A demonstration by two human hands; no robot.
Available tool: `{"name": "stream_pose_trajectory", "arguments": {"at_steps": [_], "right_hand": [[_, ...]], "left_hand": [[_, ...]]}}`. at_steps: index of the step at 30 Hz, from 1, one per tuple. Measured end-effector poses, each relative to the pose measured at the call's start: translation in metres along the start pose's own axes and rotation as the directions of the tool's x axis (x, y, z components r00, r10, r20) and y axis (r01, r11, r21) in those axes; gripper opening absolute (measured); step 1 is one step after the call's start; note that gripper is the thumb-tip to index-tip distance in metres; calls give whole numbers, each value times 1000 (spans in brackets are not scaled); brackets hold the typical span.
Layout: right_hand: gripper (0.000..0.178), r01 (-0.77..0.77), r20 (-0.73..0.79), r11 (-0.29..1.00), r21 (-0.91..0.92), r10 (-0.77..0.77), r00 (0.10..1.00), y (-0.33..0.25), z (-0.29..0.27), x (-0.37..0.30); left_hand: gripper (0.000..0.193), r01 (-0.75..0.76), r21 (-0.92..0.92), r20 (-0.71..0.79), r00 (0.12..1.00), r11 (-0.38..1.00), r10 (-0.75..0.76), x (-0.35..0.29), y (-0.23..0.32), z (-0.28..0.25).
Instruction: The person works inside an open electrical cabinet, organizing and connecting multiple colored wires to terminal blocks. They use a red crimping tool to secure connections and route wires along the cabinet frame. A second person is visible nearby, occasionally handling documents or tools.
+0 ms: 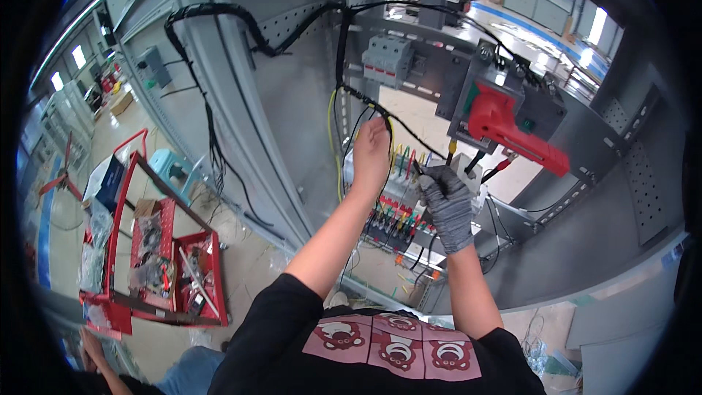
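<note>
Bare, my left hand point(371, 150) reaches into a grey metal cabinet. Its fingers are curled at a black-wrapped wire bundle point(363, 96), closed around thin wires that run down from it. My right hand point(447, 201) wears a grey knitted glove and is closed. A short dark tip shows at its fingers; what it belongs to cannot be made out. Above that hand sits a switch with a big red handle point(512, 132), with thick cable ends below it. Beneath both hands is a row of small devices with red, green and yellow wires point(398, 219).
A grey breaker block point(387, 60) is mounted at the upper middle. More black harness point(212, 11) hangs over the cabinet's left posts. On the left stand a red tool cart point(219, 278) with bags and parts and a light blue stool point(170, 168). Another person's hand point(91, 347) shows at lower left.
</note>
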State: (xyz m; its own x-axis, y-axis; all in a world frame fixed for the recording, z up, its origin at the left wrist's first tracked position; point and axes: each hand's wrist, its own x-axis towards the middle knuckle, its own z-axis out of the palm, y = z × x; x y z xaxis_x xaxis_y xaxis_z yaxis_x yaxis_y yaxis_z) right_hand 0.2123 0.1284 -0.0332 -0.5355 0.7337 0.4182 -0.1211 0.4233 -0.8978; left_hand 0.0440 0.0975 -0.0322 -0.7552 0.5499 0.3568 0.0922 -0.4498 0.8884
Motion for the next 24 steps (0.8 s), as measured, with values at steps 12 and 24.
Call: {"name": "stream_pose_trajectory", "arguments": {"at_steps": [12,24], "right_hand": [[11,214,-15,753,-622,-284,959,-16,74,75],[12,164,-102,804,-571,-268,958,-5,69,79]], "left_hand": [[20,98,-178,104,991,979,-80,8,13,-26],[14,276,-366,169,959,889,-229,11,11,-18]]}}
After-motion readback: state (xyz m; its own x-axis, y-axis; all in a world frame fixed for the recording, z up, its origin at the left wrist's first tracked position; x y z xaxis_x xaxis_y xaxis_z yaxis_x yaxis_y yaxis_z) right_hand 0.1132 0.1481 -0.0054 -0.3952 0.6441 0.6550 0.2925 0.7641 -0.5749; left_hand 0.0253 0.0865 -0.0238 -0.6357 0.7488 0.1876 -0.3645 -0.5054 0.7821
